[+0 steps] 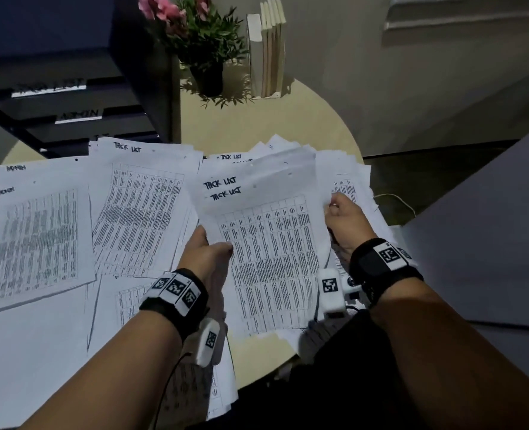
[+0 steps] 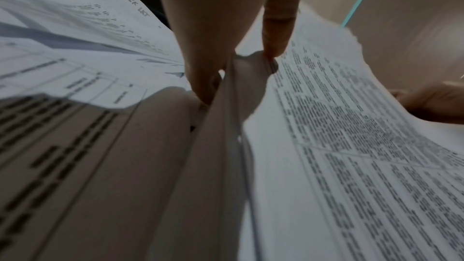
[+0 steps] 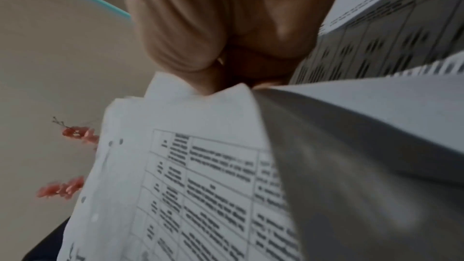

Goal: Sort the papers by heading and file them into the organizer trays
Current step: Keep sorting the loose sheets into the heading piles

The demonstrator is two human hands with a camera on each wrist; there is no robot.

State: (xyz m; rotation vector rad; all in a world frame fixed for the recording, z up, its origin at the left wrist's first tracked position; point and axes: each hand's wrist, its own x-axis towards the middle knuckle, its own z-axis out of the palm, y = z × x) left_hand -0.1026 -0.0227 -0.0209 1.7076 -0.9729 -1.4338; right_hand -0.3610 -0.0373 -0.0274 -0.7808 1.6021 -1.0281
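A thin stack of white sheets headed "TACK LIST" (image 1: 266, 231) is held up over the round table between both hands. My left hand (image 1: 209, 246) pinches its left edge with thumb on top; the left wrist view shows the thumb and finger clamped on the sheets (image 2: 326, 126). My right hand (image 1: 344, 218) grips the right edge, fingers curled round the paper (image 3: 200, 166). On the table lie a "TACK LIST" pile (image 1: 139, 200) and an "ADMIN" pile (image 1: 36, 234). The black organizer (image 1: 68, 100) stands at the back left, its trays labelled.
A potted plant with pink flowers (image 1: 201, 48) and a row of upright books (image 1: 269, 48) stand at the table's far side. More loose sheets (image 1: 350, 175) lie under the held stack. A white surface (image 1: 489, 228) borders the right.
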